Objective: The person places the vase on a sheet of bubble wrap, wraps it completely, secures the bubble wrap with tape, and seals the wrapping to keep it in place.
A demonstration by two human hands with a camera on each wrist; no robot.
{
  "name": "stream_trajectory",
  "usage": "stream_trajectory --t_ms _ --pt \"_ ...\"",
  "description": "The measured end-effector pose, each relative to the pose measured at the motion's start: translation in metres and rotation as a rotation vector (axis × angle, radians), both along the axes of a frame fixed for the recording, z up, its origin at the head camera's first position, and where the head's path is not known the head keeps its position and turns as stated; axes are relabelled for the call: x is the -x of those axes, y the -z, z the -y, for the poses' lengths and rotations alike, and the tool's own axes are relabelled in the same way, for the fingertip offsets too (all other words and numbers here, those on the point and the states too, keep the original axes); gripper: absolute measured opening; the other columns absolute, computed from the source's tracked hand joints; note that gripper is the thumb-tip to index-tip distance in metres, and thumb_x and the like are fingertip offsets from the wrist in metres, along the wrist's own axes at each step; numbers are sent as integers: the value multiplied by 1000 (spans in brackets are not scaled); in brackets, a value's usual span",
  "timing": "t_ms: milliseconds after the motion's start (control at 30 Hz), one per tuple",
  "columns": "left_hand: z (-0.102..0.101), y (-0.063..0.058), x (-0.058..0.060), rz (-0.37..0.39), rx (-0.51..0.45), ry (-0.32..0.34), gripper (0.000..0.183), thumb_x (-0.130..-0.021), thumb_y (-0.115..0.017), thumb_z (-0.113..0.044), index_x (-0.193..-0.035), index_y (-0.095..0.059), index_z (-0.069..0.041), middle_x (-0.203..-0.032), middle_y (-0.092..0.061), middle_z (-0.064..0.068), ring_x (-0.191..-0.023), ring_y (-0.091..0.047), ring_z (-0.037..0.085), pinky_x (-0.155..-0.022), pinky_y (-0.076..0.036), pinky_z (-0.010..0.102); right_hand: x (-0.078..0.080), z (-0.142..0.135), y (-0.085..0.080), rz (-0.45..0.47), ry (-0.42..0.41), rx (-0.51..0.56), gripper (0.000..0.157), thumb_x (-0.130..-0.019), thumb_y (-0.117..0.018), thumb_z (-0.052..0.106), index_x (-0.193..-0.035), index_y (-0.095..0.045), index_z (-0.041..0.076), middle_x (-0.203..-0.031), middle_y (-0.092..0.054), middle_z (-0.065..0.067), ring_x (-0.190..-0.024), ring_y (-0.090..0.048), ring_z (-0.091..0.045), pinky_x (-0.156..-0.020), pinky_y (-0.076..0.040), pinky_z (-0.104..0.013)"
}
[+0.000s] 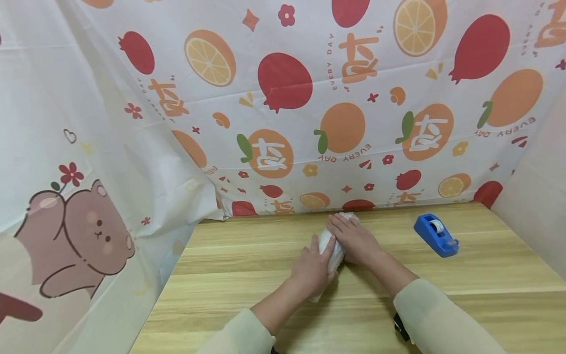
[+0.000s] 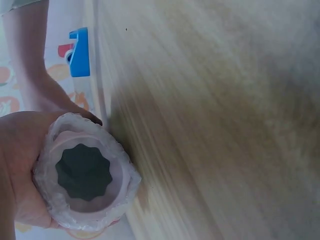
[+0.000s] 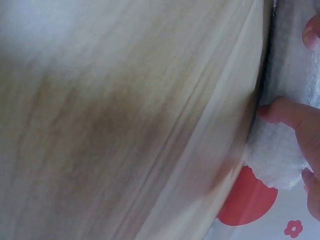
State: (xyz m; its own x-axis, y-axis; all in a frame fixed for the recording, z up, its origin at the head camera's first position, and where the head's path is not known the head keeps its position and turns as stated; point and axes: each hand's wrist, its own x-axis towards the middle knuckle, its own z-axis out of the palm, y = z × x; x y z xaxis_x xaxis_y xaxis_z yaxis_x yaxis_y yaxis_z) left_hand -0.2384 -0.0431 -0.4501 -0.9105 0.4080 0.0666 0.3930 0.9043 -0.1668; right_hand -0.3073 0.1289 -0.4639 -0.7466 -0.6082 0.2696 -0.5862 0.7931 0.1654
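Note:
A long cylinder in bubble wrap (image 1: 337,256) lies slantwise on the wooden table. Its near end (image 2: 85,172) faces the left wrist camera: a pale pinkish rim around a dark, scalloped centre, with the wrap's edge standing loose around it. What the wrapped thing is I cannot tell. My left hand (image 1: 311,271) grips the nearer part of the cylinder, thumb and fingers spread round it. Farther along, my right hand (image 1: 355,241) holds it from the right side, and its fingertips (image 3: 272,111) press on the bubble wrap in the right wrist view.
A blue tape dispenser (image 1: 437,235) with a roll of tape stands to the right on the wooden table (image 1: 230,275). Behind the table hangs a fruit-print cloth (image 1: 283,162); another cloth with a bear print (image 1: 101,231) hangs along the left side.

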Motion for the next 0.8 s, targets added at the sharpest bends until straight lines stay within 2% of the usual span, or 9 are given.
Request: stream_trajectory --t_ms 100,200,300,500,667,800 --pt "1 1 -5 -5 29 66 80 -92 -55 -59 -157 -23 -25 -163 -19 14 -130 -48 40 -66 -59 43 0 -2 0 -1 -19 17 82 -78 -81 27 -148 -42 10 -155 -39 -10 -146 -32 -30 -116 -29 -52" --pt "1 0 -9 9 62 111 84 -91 -53 -64 -158 -21 -23 -166 -9 8 -139 -37 44 -64 -59 46 1 -3 -2 -2 -39 25 80 -78 -81 29 -147 -44 11 -154 -42 -10 -145 -34 -30 -115 -30 -52" --pt "2 -2 -11 17 91 128 92 -87 -52 -71 -158 -18 -23 -166 -8 8 -139 -36 45 -65 -60 43 3 -4 -4 11 -55 23 78 -79 -81 30 -146 -45 12 -152 -44 -9 -144 -35 -29 -115 -31 -52" --pt "-1 0 -13 61 53 144 107 -79 -61 -74 -159 -17 -19 -165 -7 13 -137 -37 47 -71 -59 45 4 -5 -8 95 -66 37 71 -84 -77 23 -147 -45 14 -154 -42 -8 -146 -33 -30 -114 -30 -54" --pt "-5 3 -15 66 17 114 114 -70 -77 -63 -158 -20 -17 -165 -7 14 -135 -39 48 -73 -58 46 3 -4 -7 108 -61 47 70 -87 -73 16 -150 -42 12 -159 -34 -8 -147 -29 -30 -116 -27 -55" --pt "-7 4 -14 30 42 94 105 -74 -76 -52 -157 -22 -17 -166 -7 13 -134 -40 48 -71 -58 44 1 -2 -2 84 -22 54 76 -86 -73 12 -152 -35 9 -162 -25 -11 -149 -23 -30 -118 -22 -55"
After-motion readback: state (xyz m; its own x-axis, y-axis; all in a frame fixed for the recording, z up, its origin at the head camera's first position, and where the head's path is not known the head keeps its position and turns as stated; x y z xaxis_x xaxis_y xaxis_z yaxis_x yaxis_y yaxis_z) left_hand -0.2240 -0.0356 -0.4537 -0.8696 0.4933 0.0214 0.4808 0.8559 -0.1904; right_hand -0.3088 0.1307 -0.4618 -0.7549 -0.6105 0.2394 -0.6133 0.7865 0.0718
